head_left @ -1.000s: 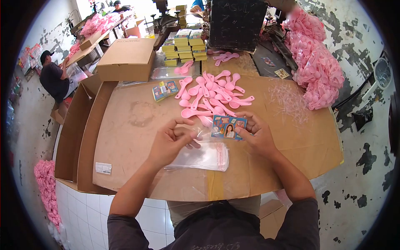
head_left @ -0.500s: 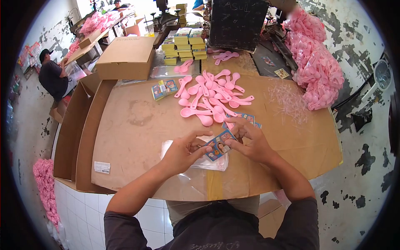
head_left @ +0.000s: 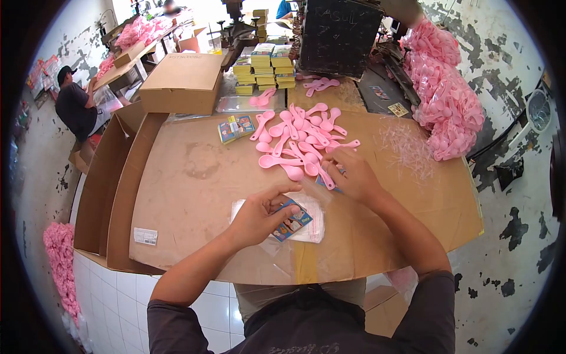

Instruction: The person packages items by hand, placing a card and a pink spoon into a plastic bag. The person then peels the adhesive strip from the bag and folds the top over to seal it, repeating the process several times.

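My left hand [head_left: 259, 215] is closed on a blue printed card [head_left: 292, 219], pinched between thumb and fingers, over a stack of clear plastic bags [head_left: 315, 221]. My right hand [head_left: 352, 174] is beside the near right edge of a heap of pink plastic spoons [head_left: 298, 135], above more blue cards [head_left: 337, 176] that it partly covers. Its fingers are bent together; what they hold, if anything, is hidden. A banded bundle of cards [head_left: 236, 128] lies left of the spoons.
A closed cardboard box [head_left: 180, 82] and stacked card bundles [head_left: 262, 65] stand at the back. An open carton [head_left: 112, 177] borders the left side. Plastic strips [head_left: 407, 144] and bagged pink spoons [head_left: 445, 88] are at right. Another person [head_left: 76, 106] is far left.
My right hand has let go of the blue card and moved up and right to the spoons and cards. My left hand keeps the card, now tilted lower and a little further left.
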The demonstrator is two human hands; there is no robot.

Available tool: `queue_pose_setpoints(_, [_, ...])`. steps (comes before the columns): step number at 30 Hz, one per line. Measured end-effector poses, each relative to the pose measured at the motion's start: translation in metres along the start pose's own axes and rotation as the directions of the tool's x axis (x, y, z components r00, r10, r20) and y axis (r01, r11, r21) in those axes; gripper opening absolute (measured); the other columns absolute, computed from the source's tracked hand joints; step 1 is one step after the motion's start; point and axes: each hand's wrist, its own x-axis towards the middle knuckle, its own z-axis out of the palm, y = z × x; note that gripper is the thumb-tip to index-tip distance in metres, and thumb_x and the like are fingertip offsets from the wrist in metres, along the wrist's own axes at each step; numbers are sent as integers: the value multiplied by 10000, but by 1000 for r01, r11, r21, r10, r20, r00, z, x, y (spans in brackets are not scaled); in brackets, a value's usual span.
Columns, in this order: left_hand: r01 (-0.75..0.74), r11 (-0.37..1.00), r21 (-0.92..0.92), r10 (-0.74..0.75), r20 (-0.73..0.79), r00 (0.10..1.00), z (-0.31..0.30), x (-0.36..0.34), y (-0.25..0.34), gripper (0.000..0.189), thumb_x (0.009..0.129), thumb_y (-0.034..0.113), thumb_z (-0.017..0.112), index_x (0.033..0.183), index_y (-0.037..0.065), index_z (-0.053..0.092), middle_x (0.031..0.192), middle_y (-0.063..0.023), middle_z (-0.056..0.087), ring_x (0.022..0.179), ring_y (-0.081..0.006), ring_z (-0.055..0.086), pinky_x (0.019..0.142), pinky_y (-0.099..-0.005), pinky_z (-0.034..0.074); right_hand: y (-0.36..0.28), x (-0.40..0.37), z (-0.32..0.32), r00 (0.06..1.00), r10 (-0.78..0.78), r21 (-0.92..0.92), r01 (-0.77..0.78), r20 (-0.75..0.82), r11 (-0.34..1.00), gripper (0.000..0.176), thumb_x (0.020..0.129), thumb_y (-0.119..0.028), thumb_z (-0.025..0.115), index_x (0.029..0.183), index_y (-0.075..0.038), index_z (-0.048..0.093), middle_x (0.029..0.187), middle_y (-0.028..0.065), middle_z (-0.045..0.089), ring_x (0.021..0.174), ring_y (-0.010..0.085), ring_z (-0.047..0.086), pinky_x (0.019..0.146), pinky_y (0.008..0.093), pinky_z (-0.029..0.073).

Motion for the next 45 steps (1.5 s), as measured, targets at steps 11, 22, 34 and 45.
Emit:
queue_pose_setpoints(11, [-32, 996, -83, 24, -85, 996, -6, 2, 1, 334, 1016, 69, 664, 1333, -11, 597, 1048, -53, 732, 940, -67, 678, 778, -238, 564, 19, 15, 10, 998, -26, -11, 25, -52, 1000, 234, 873, -78, 692, 1101, -26, 700, 1051, 142, 645, 1029, 296, 624, 885, 405, 513])
queue_pose_setpoints(22, [0, 999, -34, -3, -68, 998, 0, 3, -3, 380, 999, 66, 687, 1353, -28, 588, 1076, -88, 745, 940, -87, 698, 783, -236, 582, -41, -30, -42, 990, -140, 281, 125, 34, 951, 222, 896, 29, 658, 1101, -26, 721, 970, 86, 638, 867, 206, 645, 749, 321, 518])
queue_pose_setpoints(34, [51, 995, 85, -47, -49, 998, 2, 3, -9, 361, 997, 135, 713, 1307, -35, 645, 1059, -81, 763, 937, -76, 690, 785, -241, 582, -53, -21, -38, 961, -256, 180, 236, 101, 955, 168, 835, 18, 658, 993, -20, 702, 952, 103, 633, 800, 229, 634, 690, 344, 506])
queue_pose_setpoints(45, [-17, 1000, -11, 17, 49, 999, 1, 2, -17, 360, 1027, 148, 674, 1327, -43, 618, 1106, -80, 745, 1002, -98, 691, 810, -267, 567, -74, -20, -19, 943, -246, 529, 94, 224, 843, 488, 890, -53, 561, 1377, -25, 547, 1396, 143, 538, 1303, 283, 541, 1041, 383, 457])
